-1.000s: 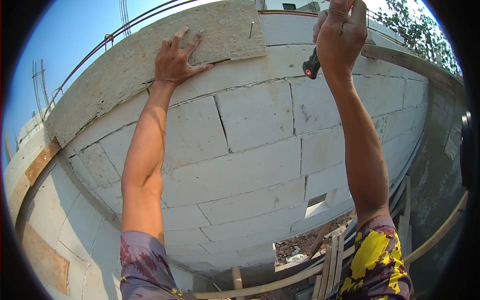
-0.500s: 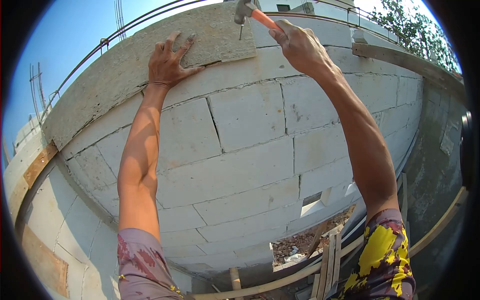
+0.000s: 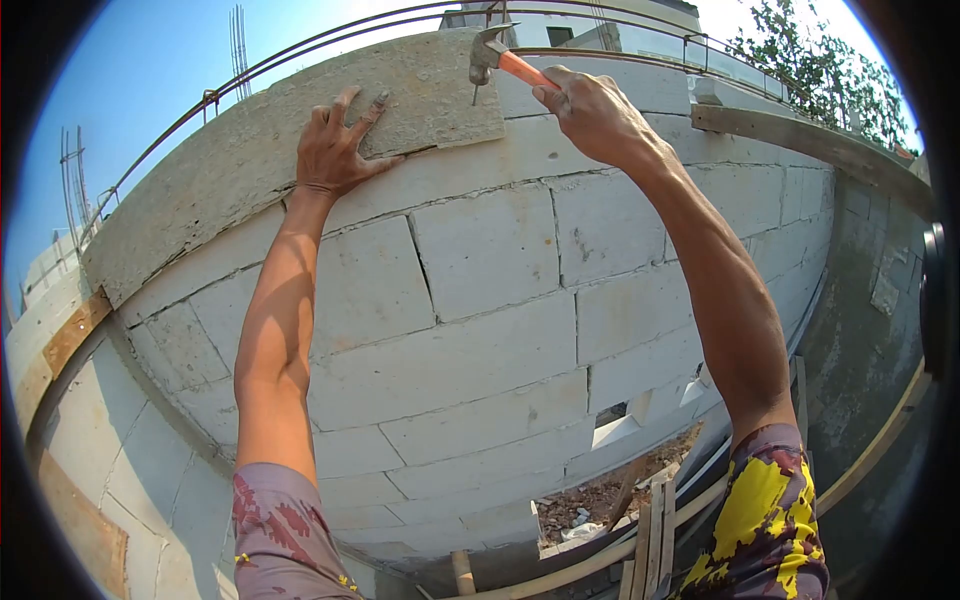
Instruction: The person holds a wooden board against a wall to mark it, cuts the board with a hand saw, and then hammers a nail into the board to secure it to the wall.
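Observation:
My left hand presses flat, fingers spread, against a long rough grey board held along the top of a white block wall. My right hand grips the orange handle of a hammer. The hammer's steel head sits on a nail that sticks out of the board near its right end.
Steel rebar runs along the wall top. A wooden plank is fixed to the wall at the right. Below lie timber strips, rubble and a small opening in the wall. Trees stand at the far right.
One second ago the right hand was raised with the hammer swung back. It has come down, and the hammer head now rests on the nail. The left hand stays on the board.

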Tool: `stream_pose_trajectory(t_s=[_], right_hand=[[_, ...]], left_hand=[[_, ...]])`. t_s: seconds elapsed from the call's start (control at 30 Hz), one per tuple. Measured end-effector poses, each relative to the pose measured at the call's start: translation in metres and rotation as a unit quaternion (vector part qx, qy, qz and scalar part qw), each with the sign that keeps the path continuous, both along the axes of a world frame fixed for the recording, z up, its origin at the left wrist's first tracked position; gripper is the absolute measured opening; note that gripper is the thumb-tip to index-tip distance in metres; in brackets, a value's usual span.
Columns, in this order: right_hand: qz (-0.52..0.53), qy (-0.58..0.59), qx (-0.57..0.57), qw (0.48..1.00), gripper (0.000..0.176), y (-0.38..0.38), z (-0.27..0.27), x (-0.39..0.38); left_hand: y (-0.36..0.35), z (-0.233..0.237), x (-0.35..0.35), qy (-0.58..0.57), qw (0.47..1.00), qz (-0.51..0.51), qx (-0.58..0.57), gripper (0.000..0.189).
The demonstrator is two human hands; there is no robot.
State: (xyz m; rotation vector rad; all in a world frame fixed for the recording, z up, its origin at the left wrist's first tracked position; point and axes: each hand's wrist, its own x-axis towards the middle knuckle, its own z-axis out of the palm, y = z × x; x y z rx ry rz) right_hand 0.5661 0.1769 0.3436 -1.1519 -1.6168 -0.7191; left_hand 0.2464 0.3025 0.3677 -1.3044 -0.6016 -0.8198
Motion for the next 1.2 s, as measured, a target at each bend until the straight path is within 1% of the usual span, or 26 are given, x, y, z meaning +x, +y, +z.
stream_pose_trajectory(t_s=[0.07,0.1,0.17,0.2,0.23,0.3,0.33,0.37,0.43,0.47,0.57,0.6,0.63,0.67,0.7,0.73,0.77,0.83,0.87,0.93,0.97,1.03,1.07,1.1,1.17,1.2], right_hand=[[0.040,0.071,0.001,0.997,0.039,-0.031,0.006,-0.008],[0.040,0.067,-0.002,0.997,0.039,-0.038,0.010,-0.010],[0.116,0.155,0.225,0.955,0.045,-0.048,0.017,-0.013],[0.143,0.187,0.283,0.930,0.045,-0.050,0.019,-0.016],[0.144,0.184,0.281,0.931,0.045,-0.045,0.017,-0.021],[0.210,0.232,0.341,0.886,0.039,-0.027,0.003,-0.028],[0.148,0.174,0.242,0.943,0.039,-0.020,-0.013,-0.028],[0.034,0.099,0.019,0.994,0.039,-0.015,-0.022,-0.022],[0.035,0.068,-0.083,0.994,0.038,-0.006,-0.021,-0.015],[0.033,0.062,-0.085,0.994,0.038,-0.018,-0.018,-0.019],[0.138,0.201,0.145,0.959,0.036,-0.046,-0.004,-0.022],[-0.093,0.145,0.204,0.964,0.035,-0.011,-0.004,0.004],[-0.318,0.080,0.253,0.910,0.045,-0.009,-0.001,0.000],[-0.317,0.079,0.252,0.911,0.045,-0.007,-0.002,-0.004],[-0.062,0.178,0.296,0.936,0.036,-0.004,-0.003,-0.011],[0.197,0.264,0.317,0.889,0.038,-0.016,-0.005,-0.025],[0.130,0.169,0.174,0.961,0.038,-0.009,-0.019,-0.018],[0.005,0.054,-0.035,0.998,0.038,-0.009,-0.023,-0.013],[0.003,0.050,-0.030,0.998,0.038,-0.017,-0.020,-0.014],[0.065,0.151,0.028,0.986,0.037,-0.040,-0.019,-0.014],[0.101,0.185,0.112,0.971,0.037,-0.043,-0.013,-0.015],[0.203,0.215,0.285,0.912,0.046,-0.036,0.002,-0.010],[0.266,0.262,0.325,0.869,0.042,-0.034,0.002,-0.016],[0.265,0.262,0.324,0.870,0.042,-0.029,-0.004,-0.022],[0.173,0.213,0.176,0.945,0.035,-0.012,-0.023,-0.027],[0.008,0.067,-0.036,0.997,0.035,-0.008,-0.024,-0.016]], left_hand=[[0.001,-0.004,-0.001,0.002,1.000,0.002,0.009,0.082],[0.002,-0.007,0.000,-0.002,1.000,0.002,0.006,0.082],[0.002,-0.004,-0.001,0.000,1.000,0.004,0.009,0.082],[0.002,-0.003,-0.003,-0.003,1.000,0.005,0.008,0.082],[0.003,-0.002,-0.003,-0.001,1.000,0.004,0.008,0.081],[0.004,-0.004,-0.002,0.001,1.000,0.000,0.002,0.081],[0.003,-0.004,-0.002,-0.004,1.000,0.005,-0.003,0.081],[0.002,-0.005,-0.001,-0.009,1.000,0.009,-0.008,0.081],[0.003,-0.001,-0.002,-0.005,1.000,0.003,0.000,0.080],[0.005,-0.003,-0.003,-0.005,1.000,0.000,0.005,0.080],[0.006,-0.004,-0.003,-0.009,1.000,0.006,0.004,0.080],[0.005,-0.004,-0.003,-0.011,1.000,0.007,0.003,0.080],[0.005,-0.004,-0.003,-0.012,1.000,0.013,0.003,0.080],[0.004,-0.005,-0.002,-0.013,1.000,0.018,0.003,0.079],[0.004,-0.005,-0.002,-0.013,1.000,0.018,0.001,0.079],[0.005,-0.004,-0.002,-0.015,1.000,0.015,0.001,0.079],[0.005,-0.005,-0.001,-0.015,1.000,0.013,0.001,0.079],[0.004,-0.005,-0.002,-0.005,1.000,-0.002,0.007,0.079],[0.006,-0.003,-0.002,0.002,1.000,-0.018,0.016,0.078],[0.007,-0.004,-0.003,-0.005,1.000,-0.008,0.013,0.078],[0.006,-0.004,-0.003,-0.005,1.000,0.004,0.011,0.077],[0.006,-0.003,-0.003,-0.002,1.000,-0.001,0.016,0.077],[0.006,-0.004,-0.002,0.000,1.000,-0.009,0.020,0.076],[0.006,-0.004,-0.002,-0.001,1.000,-0.009,0.019,0.076],[0.005,-0.005,-0.001,-0.011,1.000,0.005,0.010,0.077],[0.005,-0.006,0.000,-0.013,1.000,0.003,0.011,0.077]])
